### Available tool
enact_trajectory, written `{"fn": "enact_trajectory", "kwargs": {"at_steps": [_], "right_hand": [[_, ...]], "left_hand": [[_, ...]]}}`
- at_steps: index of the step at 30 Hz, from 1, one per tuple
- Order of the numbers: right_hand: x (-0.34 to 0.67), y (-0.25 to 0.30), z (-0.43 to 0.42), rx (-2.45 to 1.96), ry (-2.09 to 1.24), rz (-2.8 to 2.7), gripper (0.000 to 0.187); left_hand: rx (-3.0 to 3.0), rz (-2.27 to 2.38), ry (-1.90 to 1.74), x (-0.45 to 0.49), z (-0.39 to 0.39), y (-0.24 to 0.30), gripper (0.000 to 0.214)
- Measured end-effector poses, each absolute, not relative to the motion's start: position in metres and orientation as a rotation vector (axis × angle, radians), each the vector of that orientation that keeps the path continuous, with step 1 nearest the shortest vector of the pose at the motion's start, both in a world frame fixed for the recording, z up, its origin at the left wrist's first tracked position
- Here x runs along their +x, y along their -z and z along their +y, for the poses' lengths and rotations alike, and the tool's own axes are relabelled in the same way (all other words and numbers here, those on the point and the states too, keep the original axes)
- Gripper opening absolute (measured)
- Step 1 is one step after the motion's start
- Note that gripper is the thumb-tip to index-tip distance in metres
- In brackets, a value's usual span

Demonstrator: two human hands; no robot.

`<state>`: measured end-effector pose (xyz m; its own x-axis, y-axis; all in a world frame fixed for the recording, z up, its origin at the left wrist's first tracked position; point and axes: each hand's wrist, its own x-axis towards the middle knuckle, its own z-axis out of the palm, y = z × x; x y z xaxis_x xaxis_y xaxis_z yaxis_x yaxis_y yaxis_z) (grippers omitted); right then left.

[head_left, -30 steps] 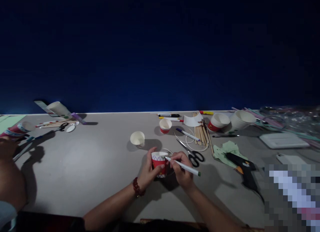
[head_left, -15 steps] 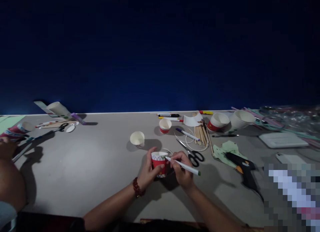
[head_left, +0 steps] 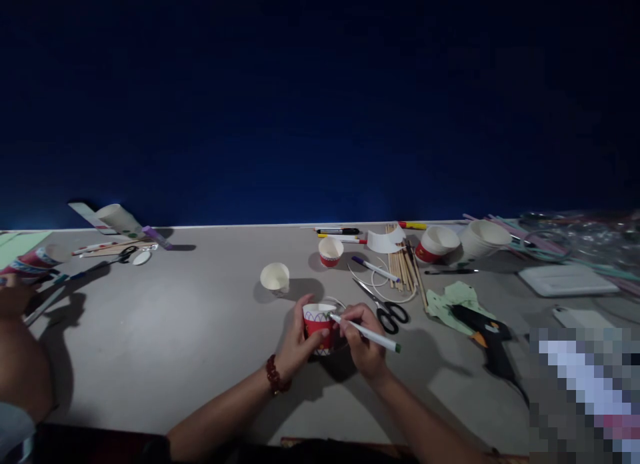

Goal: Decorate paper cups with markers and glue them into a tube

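A red paper cup [head_left: 313,324] with a white rim band stands nearly upright, and my left hand [head_left: 295,341] is wrapped round its left side. Purple and green curved lines run along the white band. My right hand [head_left: 365,341] is closed on a white marker [head_left: 373,335] with a green end. The marker's tip is at the cup's rim band, on the right side. Just beyond my right hand lie black-handled scissors [head_left: 387,312]. A small cream paper cup [head_left: 275,277] stands behind my left hand.
Farther back are a small red-and-white cup [head_left: 331,252], a purple-capped marker [head_left: 375,269] and wooden sticks [head_left: 399,271]. To the right, a black glue gun [head_left: 487,337] rests partly on crumpled green paper [head_left: 457,297]. At far left, another person's arm [head_left: 23,351] reaches near a patterned cup [head_left: 35,261].
Almost nothing differs. The marker in my right hand has shifted very slightly at the cup's rim band; my left hand keeps its hold on the cup.
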<state>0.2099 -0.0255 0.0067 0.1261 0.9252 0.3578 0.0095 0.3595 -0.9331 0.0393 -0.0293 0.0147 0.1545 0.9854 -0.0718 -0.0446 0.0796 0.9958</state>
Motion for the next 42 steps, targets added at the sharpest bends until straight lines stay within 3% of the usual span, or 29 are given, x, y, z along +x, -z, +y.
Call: {"fn": "enact_trajectory", "kwargs": {"at_steps": [42], "right_hand": [[0.2122, -0.0083, -0.0278, -1.018, -0.886, -1.273, 0.012]], "left_hand": [[1.189, 1.153, -1.090, 0.0384, -0.0294, -0.0114, 0.081]]}}
